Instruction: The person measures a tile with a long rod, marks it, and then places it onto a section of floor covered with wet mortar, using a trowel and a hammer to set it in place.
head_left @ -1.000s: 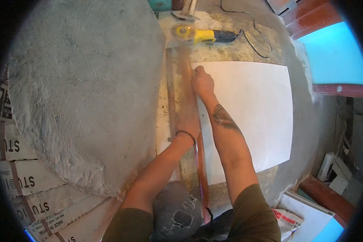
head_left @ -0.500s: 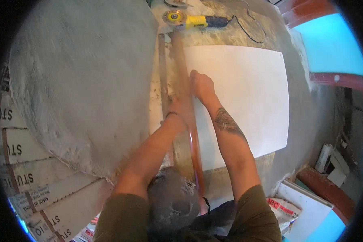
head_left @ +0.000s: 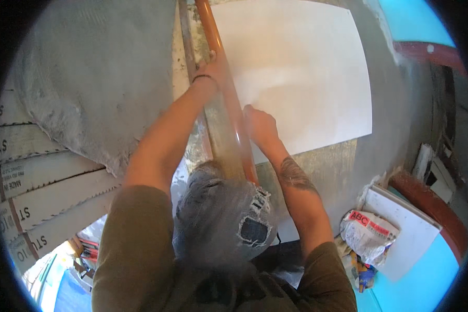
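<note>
A long, shiny reddish-brown bar [head_left: 209,23] runs toward me along the left edge of a large white flat panel [head_left: 307,67]. My left hand [head_left: 209,72] is closed over the bar's upper stretch, its fingers partly blurred. Nearer to me, my right hand [head_left: 261,126] is a fist beside the bar, over the panel's left part. Whatever the fist holds is hidden. A narrow dark strip [head_left: 186,36] lies left of the bar. My knee in worn grey trousers [head_left: 213,208] is at the bar's near end.
A dusty grey sheet [head_left: 99,78] spreads at the left over stacked printed boxes [head_left: 62,177]. At the lower right, a crumpled white bag [head_left: 369,236] rests on a pale board [head_left: 405,229]. Beside it curves a reddish-brown rail [head_left: 426,213].
My view has tilted back toward me, and the yellow angle grinder has left the picture. My right hand has moved nearer along the bar; my left hand stays near the same stretch.
</note>
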Action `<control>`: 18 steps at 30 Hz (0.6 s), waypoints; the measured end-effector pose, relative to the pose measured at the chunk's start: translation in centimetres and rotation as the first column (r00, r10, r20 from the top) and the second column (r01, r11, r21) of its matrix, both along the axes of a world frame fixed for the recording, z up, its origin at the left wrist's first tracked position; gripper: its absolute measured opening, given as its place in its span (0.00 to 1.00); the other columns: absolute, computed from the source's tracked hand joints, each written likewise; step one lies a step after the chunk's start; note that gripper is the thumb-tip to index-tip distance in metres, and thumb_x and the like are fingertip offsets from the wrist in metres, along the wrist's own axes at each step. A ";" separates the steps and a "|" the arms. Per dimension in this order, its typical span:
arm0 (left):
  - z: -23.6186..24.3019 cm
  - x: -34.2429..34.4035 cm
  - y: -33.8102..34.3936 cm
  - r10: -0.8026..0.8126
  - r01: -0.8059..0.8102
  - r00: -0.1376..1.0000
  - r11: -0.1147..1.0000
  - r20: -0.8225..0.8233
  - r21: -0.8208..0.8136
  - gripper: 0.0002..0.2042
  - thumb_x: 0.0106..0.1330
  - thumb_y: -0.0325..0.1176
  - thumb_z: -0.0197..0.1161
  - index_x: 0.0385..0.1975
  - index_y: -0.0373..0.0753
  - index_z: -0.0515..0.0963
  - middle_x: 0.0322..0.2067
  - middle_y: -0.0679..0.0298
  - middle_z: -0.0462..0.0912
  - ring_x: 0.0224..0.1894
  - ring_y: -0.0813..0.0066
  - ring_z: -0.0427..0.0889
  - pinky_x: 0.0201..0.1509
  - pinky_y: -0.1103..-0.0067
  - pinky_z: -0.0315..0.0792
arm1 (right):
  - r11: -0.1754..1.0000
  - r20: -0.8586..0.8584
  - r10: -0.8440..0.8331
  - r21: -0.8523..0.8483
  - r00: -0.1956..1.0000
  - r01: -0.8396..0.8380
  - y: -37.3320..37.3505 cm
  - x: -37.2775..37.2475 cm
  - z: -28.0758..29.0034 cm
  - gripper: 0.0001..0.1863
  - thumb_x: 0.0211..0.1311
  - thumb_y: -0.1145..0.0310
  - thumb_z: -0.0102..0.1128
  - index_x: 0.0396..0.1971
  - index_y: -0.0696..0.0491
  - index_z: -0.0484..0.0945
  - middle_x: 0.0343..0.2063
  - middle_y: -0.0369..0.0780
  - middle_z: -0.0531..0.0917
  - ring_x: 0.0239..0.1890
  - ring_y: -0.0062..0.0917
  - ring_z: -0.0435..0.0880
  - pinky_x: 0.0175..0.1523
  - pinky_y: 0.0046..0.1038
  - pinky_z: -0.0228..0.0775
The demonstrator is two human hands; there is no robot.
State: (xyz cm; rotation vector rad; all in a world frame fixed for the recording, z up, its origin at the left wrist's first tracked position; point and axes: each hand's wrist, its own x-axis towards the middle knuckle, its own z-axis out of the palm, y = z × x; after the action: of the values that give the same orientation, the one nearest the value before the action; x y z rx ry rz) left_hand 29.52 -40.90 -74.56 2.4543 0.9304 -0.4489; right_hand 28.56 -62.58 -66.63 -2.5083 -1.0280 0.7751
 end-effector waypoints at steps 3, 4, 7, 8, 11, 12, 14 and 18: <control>2.3 1.7 -2.1 -0.048 0.040 0.996 0.994 -0.073 -0.101 0.37 0.54 0.42 0.67 0.62 0.42 0.56 0.63 0.50 0.59 0.63 0.44 0.59 0.63 0.59 0.61 | 0.993 -0.049 -0.041 -0.112 0.998 0.035 -4.9 -1.9 0.0 0.09 0.59 0.66 0.46 0.28 0.55 0.72 0.26 0.48 0.79 0.32 0.44 0.79 0.37 0.43 0.70; 3.8 2.1 -2.5 -0.065 0.057 0.995 0.992 -0.071 -0.110 0.37 0.54 0.42 0.67 0.62 0.42 0.56 0.63 0.50 0.59 0.63 0.44 0.59 0.63 0.59 0.61 | 0.992 -0.046 -0.043 -0.117 0.998 0.038 -6.2 -2.6 -0.2 0.08 0.59 0.67 0.46 0.28 0.55 0.72 0.27 0.47 0.79 0.32 0.44 0.79 0.37 0.42 0.70; 5.5 1.6 -2.3 -0.202 0.201 0.975 0.979 -0.095 -0.015 0.38 0.55 0.42 0.67 0.63 0.40 0.55 0.62 0.45 0.58 0.60 0.41 0.63 0.62 0.60 0.63 | 0.996 -0.047 -0.059 -0.074 0.997 0.055 -9.0 -5.0 -1.4 0.09 0.59 0.67 0.46 0.27 0.55 0.73 0.28 0.47 0.79 0.33 0.45 0.79 0.37 0.43 0.70; 5.6 1.7 -2.3 -0.211 0.210 0.973 0.978 -0.098 -0.020 0.38 0.55 0.42 0.67 0.63 0.40 0.55 0.62 0.45 0.58 0.60 0.41 0.63 0.62 0.60 0.63 | 0.995 -0.051 -0.068 -0.079 0.996 0.064 -9.9 -5.8 -1.7 0.09 0.59 0.67 0.46 0.27 0.55 0.73 0.28 0.47 0.79 0.33 0.45 0.79 0.37 0.43 0.70; 5.3 1.6 -1.8 -0.137 0.125 0.983 0.987 -0.121 -0.102 0.37 0.54 0.40 0.67 0.63 0.40 0.55 0.64 0.44 0.53 0.60 0.41 0.63 0.61 0.60 0.64 | 0.984 -0.122 -0.109 -0.151 0.987 0.090 -12.7 -8.1 -1.8 0.09 0.59 0.68 0.46 0.26 0.55 0.74 0.29 0.48 0.79 0.34 0.45 0.79 0.38 0.44 0.69; 5.1 1.3 -1.5 -0.146 0.139 0.985 0.987 -0.088 -0.078 0.33 0.55 0.38 0.66 0.59 0.39 0.58 0.61 0.49 0.60 0.60 0.43 0.63 0.61 0.59 0.63 | 0.986 -0.073 0.045 -0.157 0.996 -0.056 -14.0 -8.9 -1.5 0.09 0.59 0.65 0.48 0.32 0.54 0.74 0.27 0.47 0.80 0.33 0.44 0.80 0.37 0.43 0.70; 4.6 1.3 -1.4 -0.153 0.151 0.987 0.987 -0.047 -0.055 0.28 0.56 0.36 0.65 0.54 0.39 0.61 0.58 0.53 0.67 0.60 0.45 0.62 0.62 0.59 0.62 | 0.964 -0.019 0.201 -0.174 0.979 -0.201 -16.7 -9.6 -1.3 0.11 0.60 0.63 0.49 0.37 0.52 0.74 0.25 0.47 0.81 0.31 0.43 0.81 0.36 0.43 0.71; 3.0 0.3 -0.9 -0.134 0.134 0.991 0.990 -0.014 -0.037 0.37 0.53 0.38 0.68 0.61 0.39 0.55 0.63 0.43 0.55 0.59 0.42 0.64 0.61 0.61 0.63 | 0.986 -0.103 -0.132 -0.118 0.986 0.120 -13.6 -5.0 0.0 0.11 0.61 0.68 0.50 0.42 0.52 0.72 0.24 0.45 0.82 0.26 0.39 0.82 0.32 0.37 0.72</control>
State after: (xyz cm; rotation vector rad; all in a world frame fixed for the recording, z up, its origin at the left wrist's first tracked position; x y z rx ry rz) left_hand 29.78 -41.82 -71.52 2.4930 0.7595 -0.5276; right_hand 23.60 -76.16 -66.62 -2.5609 -0.8009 0.9450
